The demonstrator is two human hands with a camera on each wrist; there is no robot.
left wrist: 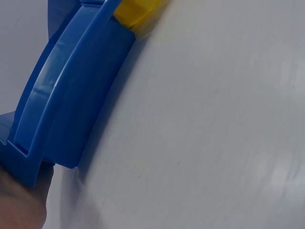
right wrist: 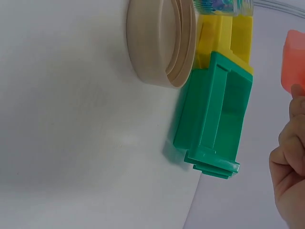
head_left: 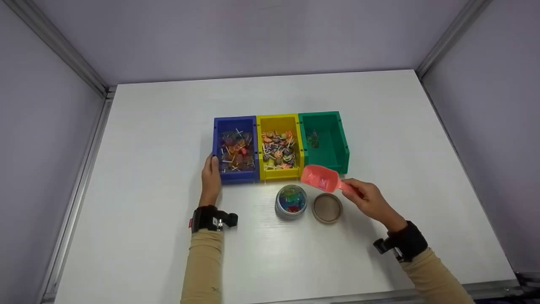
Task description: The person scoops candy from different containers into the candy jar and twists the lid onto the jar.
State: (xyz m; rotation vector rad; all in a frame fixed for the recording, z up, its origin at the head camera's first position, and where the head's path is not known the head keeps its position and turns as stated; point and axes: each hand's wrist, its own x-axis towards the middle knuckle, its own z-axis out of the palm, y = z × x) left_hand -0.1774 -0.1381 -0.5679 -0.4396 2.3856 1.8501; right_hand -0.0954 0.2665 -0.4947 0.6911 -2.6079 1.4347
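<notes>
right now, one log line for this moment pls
left hand: rests on blue bin | right hand: holds pink scoop over open jar | lid: beside jar

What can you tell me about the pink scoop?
The scoop looks like smooth salmon-pink plastic, with a deep open bowl and a short handle. The right hand grips the handle and holds it in the air, bowl pointing left toward the bins. It hangs in front of the green bin, just above the open jar and the tan lid. A small dark-pink patch shows inside the bowl; what it is cannot be told. Only the hand touches it.
</notes>
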